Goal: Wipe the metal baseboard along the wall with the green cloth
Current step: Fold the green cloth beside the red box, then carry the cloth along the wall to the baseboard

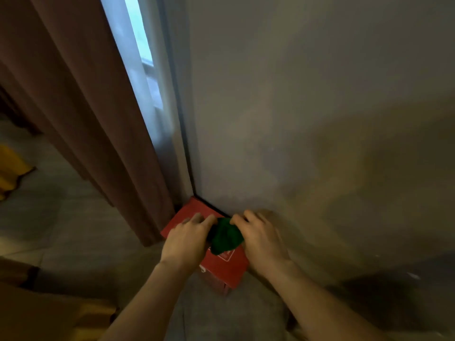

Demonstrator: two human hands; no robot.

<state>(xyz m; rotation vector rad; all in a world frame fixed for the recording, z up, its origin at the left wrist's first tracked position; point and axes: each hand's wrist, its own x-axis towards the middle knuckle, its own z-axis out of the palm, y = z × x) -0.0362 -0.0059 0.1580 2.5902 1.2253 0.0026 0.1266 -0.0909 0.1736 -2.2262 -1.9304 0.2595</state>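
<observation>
A bunched green cloth (226, 237) hangs between my two hands, low by the foot of the grey wall. My left hand (187, 238) pinches its left side and my right hand (261, 236) pinches its right side. The cloth is just above a red box (221, 267) that stands on the floor against the wall. A short dark strip of the baseboard (211, 205) shows behind the box, running from the corner towards my right hand. The rest of the baseboard is hidden by my right arm and by shadow.
A brown curtain (81, 107) hangs at the left beside a bright window strip (138, 57). Grey floor (81, 232) lies left of the box. Something yellow (11, 168) lies at the far left edge. A brown surface (49, 316) fills the bottom left corner.
</observation>
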